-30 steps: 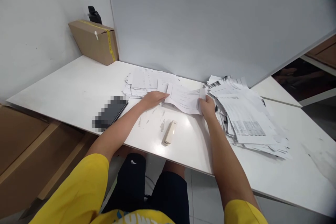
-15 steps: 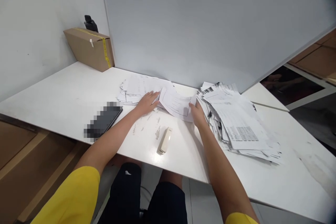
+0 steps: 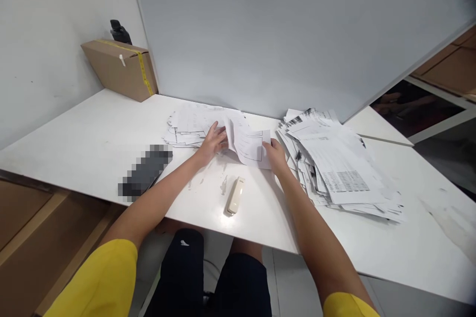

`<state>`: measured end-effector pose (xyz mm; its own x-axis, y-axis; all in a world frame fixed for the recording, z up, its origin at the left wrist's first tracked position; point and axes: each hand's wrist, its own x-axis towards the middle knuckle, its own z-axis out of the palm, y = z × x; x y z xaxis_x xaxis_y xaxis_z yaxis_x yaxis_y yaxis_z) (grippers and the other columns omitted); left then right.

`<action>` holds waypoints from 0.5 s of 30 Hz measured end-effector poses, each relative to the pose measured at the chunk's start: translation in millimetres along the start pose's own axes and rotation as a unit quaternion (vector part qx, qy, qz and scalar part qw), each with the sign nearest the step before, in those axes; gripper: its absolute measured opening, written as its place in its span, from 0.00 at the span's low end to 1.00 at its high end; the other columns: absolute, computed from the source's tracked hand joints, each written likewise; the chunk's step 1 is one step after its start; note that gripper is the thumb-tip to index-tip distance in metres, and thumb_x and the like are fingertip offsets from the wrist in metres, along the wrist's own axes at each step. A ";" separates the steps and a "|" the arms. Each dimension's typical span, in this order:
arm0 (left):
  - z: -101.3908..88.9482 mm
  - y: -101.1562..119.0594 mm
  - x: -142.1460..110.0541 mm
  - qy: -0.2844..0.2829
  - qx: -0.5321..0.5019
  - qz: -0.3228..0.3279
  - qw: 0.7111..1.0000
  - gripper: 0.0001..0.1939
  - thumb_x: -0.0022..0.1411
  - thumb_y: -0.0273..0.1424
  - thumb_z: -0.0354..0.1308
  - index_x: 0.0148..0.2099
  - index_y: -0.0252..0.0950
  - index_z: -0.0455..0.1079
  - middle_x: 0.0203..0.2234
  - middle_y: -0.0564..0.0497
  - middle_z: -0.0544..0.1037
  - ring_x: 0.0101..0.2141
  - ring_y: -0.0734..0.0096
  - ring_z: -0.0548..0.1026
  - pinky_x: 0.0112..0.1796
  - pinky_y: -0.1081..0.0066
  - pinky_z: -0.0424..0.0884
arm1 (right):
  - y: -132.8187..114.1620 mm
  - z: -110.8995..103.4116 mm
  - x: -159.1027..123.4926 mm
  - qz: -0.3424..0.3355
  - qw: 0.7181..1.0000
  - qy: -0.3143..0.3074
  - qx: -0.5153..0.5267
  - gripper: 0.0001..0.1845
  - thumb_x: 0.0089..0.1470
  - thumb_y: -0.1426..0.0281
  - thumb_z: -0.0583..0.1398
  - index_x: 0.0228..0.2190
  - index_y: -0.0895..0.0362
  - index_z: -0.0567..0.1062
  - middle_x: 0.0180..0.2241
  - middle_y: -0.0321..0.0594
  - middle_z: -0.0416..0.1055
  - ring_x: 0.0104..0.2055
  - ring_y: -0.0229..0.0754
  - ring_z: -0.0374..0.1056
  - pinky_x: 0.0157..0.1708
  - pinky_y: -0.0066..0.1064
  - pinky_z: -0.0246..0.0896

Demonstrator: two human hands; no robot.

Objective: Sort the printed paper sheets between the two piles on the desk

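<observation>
A printed sheet of paper [image 3: 250, 144] bends upward between my hands. My right hand [image 3: 275, 156] pinches its right edge, thumb on top. At its left end is my left hand [image 3: 213, 146], fingers apart and thumb raised, beside the curled edge; whether it touches the paper is hard to tell. Behind the left hand lies a low stack of papers [image 3: 188, 121]. To the right of my right hand spreads a larger, untidy pile of printed papers [image 3: 334, 158]. A cream stapler [image 3: 236, 195] rests on the table in front of the sheet.
On the white table [image 3: 92, 133], a dark, pixelated flat device [image 3: 147, 173] lies left of my left forearm. A cardboard box [image 3: 119, 69] with yellow tape stands in the back left corner, a black object [image 3: 120, 32] behind it. A grey panel [image 3: 260, 34] borders the back.
My left hand has lifted from lying flat to a raised, open pose, and the sheet's left end now curls up. The right hand still grips the right edge, shifted slightly left.
</observation>
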<state>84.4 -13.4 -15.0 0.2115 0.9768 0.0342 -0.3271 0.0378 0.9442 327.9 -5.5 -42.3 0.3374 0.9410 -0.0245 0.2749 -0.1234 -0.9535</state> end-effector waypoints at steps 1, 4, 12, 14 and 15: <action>2.6 1.2 -1.6 0.009 -0.006 -0.007 1.000 0.50 0.65 0.40 0.62 0.77 0.42 0.36 0.72 0.39 0.56 0.64 0.53 0.69 0.60 0.54 0.70 | 0.5 0.3 -0.4 -0.011 1.000 0.006 -0.015 0.18 0.48 0.59 0.58 0.39 0.54 0.75 0.42 0.43 0.77 0.45 0.50 0.70 0.47 0.39 0.64; 6.9 1.7 -4.1 0.036 0.003 -0.040 0.999 0.48 0.66 0.41 0.61 0.77 0.35 0.38 0.68 0.34 0.64 0.58 0.55 0.75 0.59 0.57 0.72 | 1.7 0.8 -1.4 -0.034 0.999 0.014 -0.038 0.19 0.48 0.59 0.57 0.40 0.54 0.75 0.39 0.42 0.77 0.42 0.49 0.69 0.44 0.38 0.63; -1.1 -13.8 3.5 0.023 0.121 -0.029 0.992 0.31 0.72 0.52 0.48 0.68 0.38 0.62 0.58 0.40 0.78 0.53 0.53 0.79 0.52 0.56 0.78 | 3.8 1.1 1.0 -0.112 0.992 0.014 -0.048 0.23 0.47 0.63 0.54 0.44 0.54 0.77 0.41 0.42 0.78 0.44 0.49 0.69 0.46 0.39 0.65; -4.3 -16.2 5.8 0.035 0.158 -0.004 0.987 0.29 0.70 0.51 0.52 0.63 0.38 0.68 0.57 0.41 0.79 0.55 0.52 0.78 0.53 0.56 0.77 | 4.5 1.4 1.5 -0.120 0.992 0.019 -0.037 0.23 0.47 0.63 0.54 0.44 0.54 0.77 0.41 0.41 0.78 0.45 0.49 0.70 0.46 0.39 0.65; -5.3 -16.9 6.4 0.044 0.177 -0.001 0.983 0.27 0.68 0.49 0.56 0.60 0.37 0.71 0.56 0.40 0.79 0.55 0.51 0.78 0.54 0.56 0.76 | 5.2 1.4 1.7 -0.122 0.992 0.019 -0.027 0.23 0.47 0.63 0.55 0.44 0.54 0.77 0.41 0.41 0.78 0.45 0.48 0.70 0.46 0.39 0.65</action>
<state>86.4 -6.7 -32.5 0.1266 0.9918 0.0181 0.0186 -0.0206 0.9996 328.6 -4.1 -47.6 0.2884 0.9327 0.2164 0.4001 0.0879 -0.9122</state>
